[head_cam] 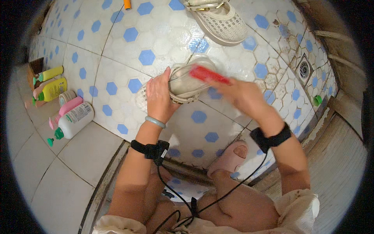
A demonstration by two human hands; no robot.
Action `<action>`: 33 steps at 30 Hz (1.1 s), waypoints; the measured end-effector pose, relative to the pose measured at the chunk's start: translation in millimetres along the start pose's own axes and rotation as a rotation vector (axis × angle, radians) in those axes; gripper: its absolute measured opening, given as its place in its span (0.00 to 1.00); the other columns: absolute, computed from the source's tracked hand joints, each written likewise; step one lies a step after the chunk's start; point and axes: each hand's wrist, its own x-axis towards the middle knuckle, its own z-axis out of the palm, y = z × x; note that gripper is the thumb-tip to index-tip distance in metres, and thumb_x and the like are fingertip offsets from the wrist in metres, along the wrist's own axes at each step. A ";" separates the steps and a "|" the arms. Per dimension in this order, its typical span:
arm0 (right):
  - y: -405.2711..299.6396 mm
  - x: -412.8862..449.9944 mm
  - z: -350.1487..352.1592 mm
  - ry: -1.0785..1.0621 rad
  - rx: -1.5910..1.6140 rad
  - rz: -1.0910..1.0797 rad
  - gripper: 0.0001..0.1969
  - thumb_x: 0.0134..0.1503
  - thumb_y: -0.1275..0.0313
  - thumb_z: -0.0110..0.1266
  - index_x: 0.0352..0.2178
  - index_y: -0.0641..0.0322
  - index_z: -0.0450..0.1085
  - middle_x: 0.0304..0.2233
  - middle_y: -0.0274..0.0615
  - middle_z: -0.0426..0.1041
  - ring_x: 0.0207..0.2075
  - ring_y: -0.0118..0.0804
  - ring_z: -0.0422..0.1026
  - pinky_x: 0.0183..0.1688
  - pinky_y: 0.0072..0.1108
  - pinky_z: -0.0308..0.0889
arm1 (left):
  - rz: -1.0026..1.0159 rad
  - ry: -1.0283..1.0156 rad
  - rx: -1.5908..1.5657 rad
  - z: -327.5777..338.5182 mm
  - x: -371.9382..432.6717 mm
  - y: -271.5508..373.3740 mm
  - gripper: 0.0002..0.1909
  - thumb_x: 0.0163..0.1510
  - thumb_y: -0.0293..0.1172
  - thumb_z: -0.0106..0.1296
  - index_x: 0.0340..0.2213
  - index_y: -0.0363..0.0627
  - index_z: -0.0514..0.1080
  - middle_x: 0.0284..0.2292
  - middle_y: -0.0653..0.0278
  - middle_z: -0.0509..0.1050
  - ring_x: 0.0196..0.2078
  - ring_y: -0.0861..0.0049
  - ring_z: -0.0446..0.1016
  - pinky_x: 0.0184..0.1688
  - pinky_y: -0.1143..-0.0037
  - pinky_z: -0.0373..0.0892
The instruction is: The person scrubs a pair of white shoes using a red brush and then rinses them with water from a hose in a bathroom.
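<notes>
A cream shoe [187, 83] with a perforated toe and a buckled strap lies on the tiled floor before me. My left hand [160, 95] grips it near its opening, the toe pointing left. In my right hand [244, 96] is a red brush [209, 74], blurred by motion, at the heel end of the shoe. Whether its bristles touch the shoe cannot be made out. The matching cream shoe [223, 25] rests upright at the top of the view, apart from both hands.
On the left several bottles stand along the wall, among them a white bottle [77, 120], a pink one [71, 106] and a yellow one [55, 89]. A floor drain [304, 70] and a green cap [317, 100] are at the right. Black cables [233, 187] run from my wrist straps.
</notes>
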 end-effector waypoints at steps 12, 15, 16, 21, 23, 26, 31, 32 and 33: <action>28.2 -47.4 27.8 0.338 0.709 0.334 0.19 0.56 0.65 0.42 0.50 0.46 0.58 0.42 0.51 0.68 0.41 0.45 0.69 0.42 0.24 0.63 | -0.043 -0.029 -0.167 -10.0 27.9 85.1 0.30 0.40 0.36 0.59 0.44 0.37 0.62 0.40 0.54 0.66 0.43 0.65 0.64 0.47 0.70 0.60; 29.0 -30.9 47.6 0.480 0.924 0.265 0.19 0.57 0.64 0.41 0.51 0.47 0.58 0.44 0.49 0.66 0.44 0.41 0.68 0.45 0.22 0.61 | -0.306 -0.192 -0.344 6.4 30.7 83.2 0.19 0.48 0.33 0.53 0.39 0.33 0.65 0.32 0.61 0.71 0.33 0.77 0.69 0.38 0.79 0.65; 29.7 -28.9 54.9 0.494 0.932 0.274 0.19 0.57 0.64 0.41 0.51 0.47 0.58 0.44 0.49 0.66 0.44 0.41 0.68 0.45 0.22 0.61 | -0.373 -0.189 -0.502 14.7 30.5 87.7 0.18 0.48 0.32 0.52 0.39 0.33 0.65 0.33 0.62 0.70 0.34 0.79 0.69 0.39 0.80 0.65; 13.6 -26.8 58.0 0.424 1.133 0.217 0.20 0.57 0.65 0.41 0.52 0.48 0.56 0.47 0.48 0.65 0.46 0.38 0.67 0.46 0.21 0.60 | -0.842 -0.120 -1.456 19.6 46.6 95.0 0.14 0.50 0.28 0.48 0.38 0.32 0.65 0.36 0.60 0.70 0.38 0.77 0.69 0.40 0.81 0.66; 14.9 -25.9 60.1 0.437 1.134 0.209 0.20 0.57 0.65 0.41 0.52 0.48 0.56 0.47 0.48 0.64 0.46 0.38 0.67 0.46 0.21 0.60 | -0.869 -0.110 -1.529 15.1 50.7 92.1 0.12 0.51 0.26 0.46 0.37 0.33 0.66 0.37 0.59 0.69 0.39 0.76 0.69 0.40 0.81 0.67; 17.4 -25.4 56.5 0.427 1.135 0.211 0.20 0.57 0.65 0.41 0.52 0.48 0.55 0.47 0.48 0.64 0.46 0.37 0.67 0.46 0.21 0.60 | -0.948 -0.155 -1.522 14.8 54.9 87.4 0.10 0.51 0.27 0.46 0.35 0.35 0.66 0.34 0.61 0.70 0.37 0.78 0.70 0.40 0.82 0.68; 26.3 -20.6 57.3 0.498 1.082 0.115 0.21 0.57 0.66 0.40 0.53 0.49 0.54 0.47 0.50 0.64 0.45 0.39 0.67 0.46 0.23 0.60 | -0.923 -0.251 -1.237 16.9 61.6 86.7 0.06 0.52 0.29 0.45 0.31 0.39 0.66 0.26 0.67 0.71 0.27 0.84 0.69 0.29 0.86 0.66; 27.9 -21.5 53.5 0.354 1.137 0.221 0.21 0.57 0.66 0.40 0.53 0.51 0.54 0.47 0.51 0.63 0.46 0.39 0.66 0.47 0.23 0.59 | -0.927 -0.252 -1.231 16.9 63.0 83.1 0.06 0.52 0.29 0.45 0.31 0.39 0.66 0.26 0.67 0.71 0.27 0.84 0.69 0.29 0.86 0.66; 29.0 -21.4 53.2 0.281 1.164 0.276 0.21 0.57 0.66 0.40 0.53 0.51 0.54 0.47 0.51 0.63 0.46 0.39 0.66 0.47 0.23 0.59 | -0.849 -0.359 -1.144 16.8 64.7 77.7 0.06 0.53 0.29 0.44 0.31 0.39 0.66 0.25 0.67 0.71 0.25 0.84 0.68 0.27 0.87 0.64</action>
